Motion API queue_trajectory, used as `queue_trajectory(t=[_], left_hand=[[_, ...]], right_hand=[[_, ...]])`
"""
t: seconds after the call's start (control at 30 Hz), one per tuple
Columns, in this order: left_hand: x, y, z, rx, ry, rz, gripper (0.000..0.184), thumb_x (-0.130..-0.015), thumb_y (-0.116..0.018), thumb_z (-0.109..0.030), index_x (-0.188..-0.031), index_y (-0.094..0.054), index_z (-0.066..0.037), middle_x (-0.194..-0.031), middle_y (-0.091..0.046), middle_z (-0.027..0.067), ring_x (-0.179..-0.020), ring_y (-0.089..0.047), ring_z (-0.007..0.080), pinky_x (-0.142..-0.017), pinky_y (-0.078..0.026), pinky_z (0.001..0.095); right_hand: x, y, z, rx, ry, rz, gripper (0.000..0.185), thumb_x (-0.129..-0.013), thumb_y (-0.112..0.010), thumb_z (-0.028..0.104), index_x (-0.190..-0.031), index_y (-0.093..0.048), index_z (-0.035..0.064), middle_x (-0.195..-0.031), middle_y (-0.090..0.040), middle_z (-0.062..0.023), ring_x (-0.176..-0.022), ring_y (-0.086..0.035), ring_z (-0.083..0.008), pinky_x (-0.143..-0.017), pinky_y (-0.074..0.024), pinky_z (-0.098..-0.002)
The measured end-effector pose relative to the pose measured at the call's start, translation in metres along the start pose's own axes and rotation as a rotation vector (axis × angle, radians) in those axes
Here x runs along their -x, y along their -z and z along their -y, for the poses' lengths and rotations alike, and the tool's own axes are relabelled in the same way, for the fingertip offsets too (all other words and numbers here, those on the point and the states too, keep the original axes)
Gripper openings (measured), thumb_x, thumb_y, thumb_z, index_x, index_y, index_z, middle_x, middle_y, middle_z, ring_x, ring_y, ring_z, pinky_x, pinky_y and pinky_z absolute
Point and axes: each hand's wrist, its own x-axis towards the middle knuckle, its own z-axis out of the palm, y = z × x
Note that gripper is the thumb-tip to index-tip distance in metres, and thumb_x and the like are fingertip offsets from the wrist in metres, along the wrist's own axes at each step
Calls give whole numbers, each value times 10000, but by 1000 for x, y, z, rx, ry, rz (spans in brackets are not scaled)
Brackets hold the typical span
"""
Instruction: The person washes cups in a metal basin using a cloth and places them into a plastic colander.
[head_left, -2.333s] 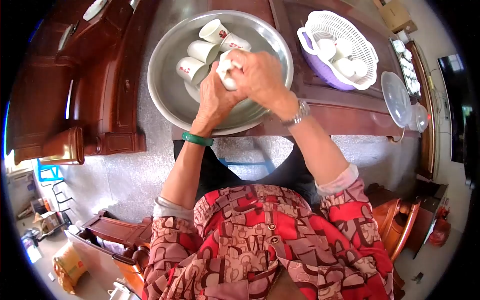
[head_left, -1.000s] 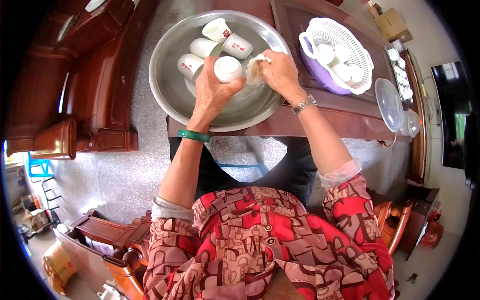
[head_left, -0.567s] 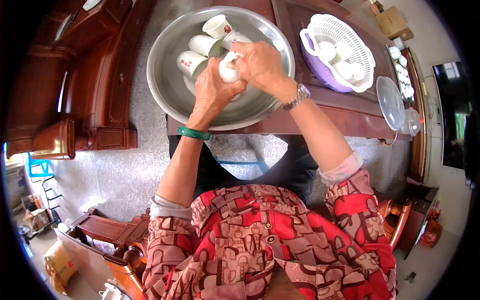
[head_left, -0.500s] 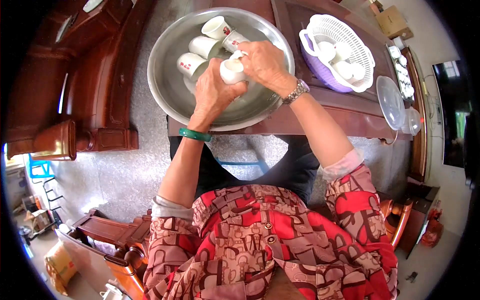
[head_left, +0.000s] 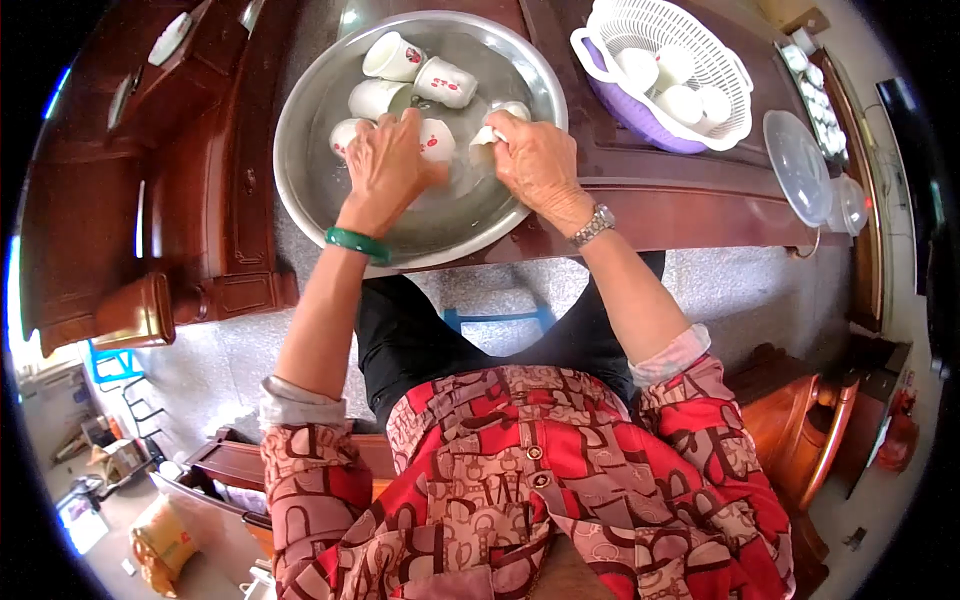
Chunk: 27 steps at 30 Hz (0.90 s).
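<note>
My left hand (head_left: 383, 165) is over the basin with fingers and thumb apart, beside a white cup with red marks (head_left: 436, 140). My right hand (head_left: 540, 165) pinches a crumpled white cloth (head_left: 484, 135) above the water. Behind its fingers a rounded pale shape (head_left: 513, 107) shows in part. Around my left hand, several white cups lie in the wide metal basin (head_left: 292, 190), among them one on its side (head_left: 445, 83) and another at the back (head_left: 393, 57). One more cup (head_left: 344, 134) is partly hidden by my left hand.
The basin rests on a dark wooden table (head_left: 640, 205). To the right stands a white slatted basket (head_left: 735, 75) holding several white cups, set in a purple basin (head_left: 640, 125). A clear plastic lid (head_left: 795, 165) lies near the table's right end.
The white cup that both hands held is out of my left hand's grip. My hands have moved apart, left hand leftward, right hand rightward with the cloth. The view has shifted slightly.
</note>
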Motion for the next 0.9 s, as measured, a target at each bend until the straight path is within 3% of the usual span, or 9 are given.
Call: queue_trajectory(t=[0.07,0.1,0.4,0.53,0.63,0.7,0.73,0.83,0.9], left_hand=[[-9,-1,2,-123,-147,15,478,-580,-767,-313,-951,-597,-63,-894,-641,172,-878,-590,384,-751,-487,467],[-13,-6,3,-157,-216,-26,455,-559,-793,-291,-904,-611,-57,-838,-637,168,-869,-595,372,-730,-498,459],[-38,-21,-10,-351,-290,177,306,-544,-766,-289,-761,-677,-93,-817,-664,142,-820,-623,314,-737,-496,380],[-40,-20,-7,-352,-283,206,363,-545,-756,-286,-833,-671,-83,-835,-663,155,-826,-636,309,-731,-495,389],[-39,-18,0,-46,-126,243,514,-553,-766,-356,-947,-639,-52,-857,-658,183,-862,-636,325,-732,-490,416],[-39,-28,13,329,-102,130,594,-606,-777,-377,-1043,-589,-21,-877,-657,160,-847,-644,270,-720,-496,380],[-35,-23,10,329,-102,130,594,-606,-777,-377,-1043,-589,-21,-877,-657,160,-847,-644,270,-720,-496,380],[-22,-2,8,1095,29,52,471,-729,-754,-257,-1083,-568,-7,-911,-622,82,-824,-599,137,-706,-497,268],[-18,12,6,1243,61,-41,507,-748,-748,-262,-1130,-532,-8,-976,-617,105,-863,-610,169,-741,-508,291]], right_hand=[[1,0,0,-33,-6,-8,208,-778,-570,127,-982,-602,148,-803,-662,-101,-725,-624,-343,-610,-480,-445],[2,0,2,-81,36,-76,76,-788,-544,150,-823,-550,83,-680,-620,-131,-661,-618,-330,-601,-468,-459],[3,-6,0,-155,-6,-153,116,-804,-527,170,-817,-594,76,-644,-611,-147,-621,-615,-348,-570,-473,-460],[2,-4,1,-155,2,-139,118,-793,-538,169,-827,-592,70,-644,-611,-151,-624,-617,-348,-583,-479,-461],[2,-3,1,-165,10,-162,112,-788,-542,158,-832,-589,66,-640,-609,-153,-619,-617,-350,-581,-480,-463],[4,-1,1,-170,14,-164,110,-786,-544,151,-835,-588,63,-638,-609,-153,-616,-617,-350,-577,-481,-462],[4,0,2,-156,-13,-133,117,-780,-552,141,-876,-595,90,-678,-626,-146,-645,-618,-349,-594,-484,-455],[3,1,3,-144,-47,-92,150,-774,-561,130,-917,-605,114,-721,-643,-139,-678,-620,-349,-616,-487,-449],[3,2,4,-145,-53,-84,151,-773,-562,130,-916,-608,113,-723,-644,-139,-682,-621,-350,-621,-488,-450]])
